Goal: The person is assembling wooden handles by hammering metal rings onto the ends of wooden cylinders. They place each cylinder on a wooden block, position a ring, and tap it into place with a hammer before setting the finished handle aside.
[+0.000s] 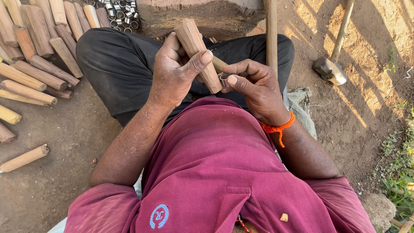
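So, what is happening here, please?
A person sits on bare ground, working with both hands. The left hand grips a faceted wooden handle, held tilted above the lap. The right hand pinches a small metal ring at the handle's narrow lower end. A pile of similar wooden handles lies to the person's left, more metal rings lie beyond it, and a hammer rests on the dirt to the right.

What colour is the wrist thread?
Orange, on the right wrist; head view shows it best.
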